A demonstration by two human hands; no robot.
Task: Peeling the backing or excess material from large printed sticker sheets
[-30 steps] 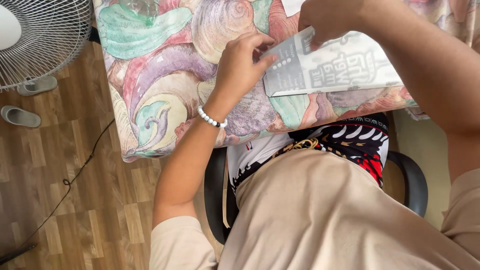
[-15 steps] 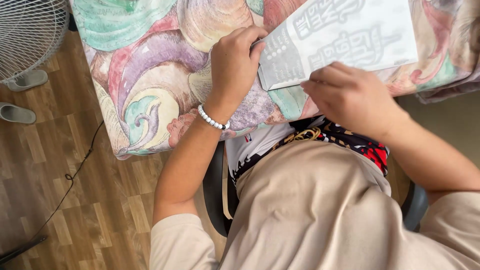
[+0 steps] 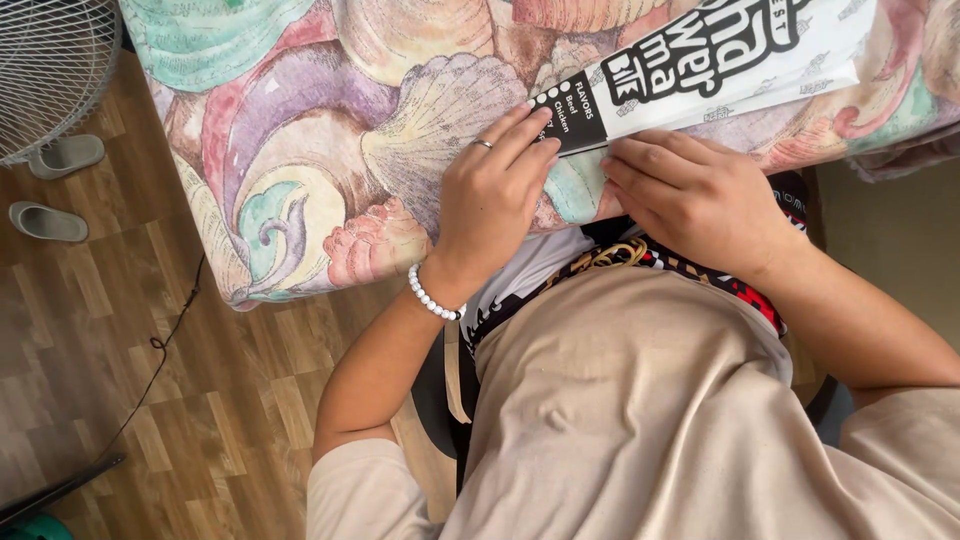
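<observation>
a folded white and black printed paper sheet point(image 3: 715, 60) lies slanted across the near edge of the counter point(image 3: 300, 130), which is draped in a cloth patterned with large pastel seashells. its black end points toward the person, and its far end runs out of the top right of the view.

the left hand point(image 3: 492, 195) lies flat on the cloth with its fingers point(image 3: 520, 135) stretched out side by side, only slightly spread, their tips pressing on the black end of the sheet. it pinches nothing. there is a ring on one finger and a white bead bracelet point(image 3: 433, 297) around the wrist.

the right hand point(image 3: 700, 195) rests palm down just beside the left, under the lower edge of the sheet. its fingers point(image 3: 640, 160) are bent and held close together, with the tips touching that edge (whether they curl beneath the paper i cannot tell).

the person sits in a beige top over a patterned red, black and white garment. on the wooden floor point(image 3: 120, 400) to the left stand a white fan point(image 3: 45, 70) and a pair of grey slippers point(image 3: 50, 190), with a thin black cable point(image 3: 150, 350) trailing nearby.
</observation>
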